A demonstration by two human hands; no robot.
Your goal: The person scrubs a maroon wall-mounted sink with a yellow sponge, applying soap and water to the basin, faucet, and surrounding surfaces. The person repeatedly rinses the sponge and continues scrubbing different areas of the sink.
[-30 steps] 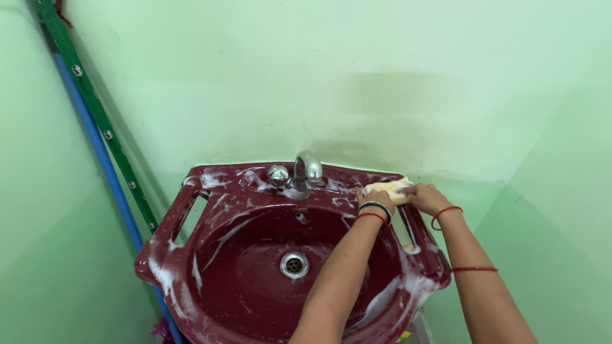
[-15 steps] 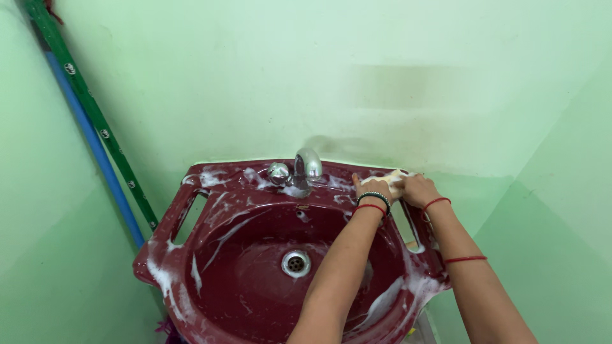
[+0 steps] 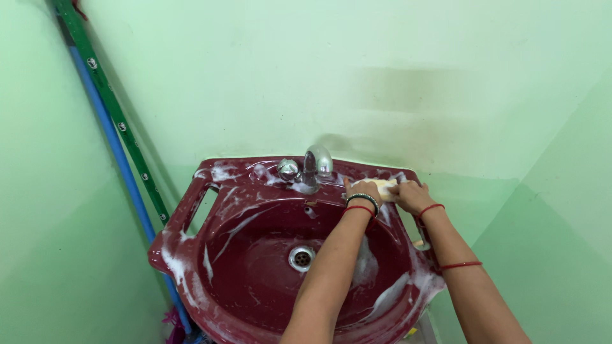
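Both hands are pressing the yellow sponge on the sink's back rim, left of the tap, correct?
Not quite. In the head view both hands press the yellow sponge on the sink's back rim to the right of the tap, not left.

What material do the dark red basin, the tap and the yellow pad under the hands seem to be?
Basin: glossy maroon, probably glazed ceramic or plastic; the shine alone cannot settle it.
Tap: polished chromed metal, mirror-bright.
Pad: pale yellow, likely a soft sponge, lathered, pressed between left hand and right hand.

Glossy maroon basin (image 3: 191, 210) streaked with foam, shiny chrome tap (image 3: 317, 164), matt green wall (image 3: 255, 76)
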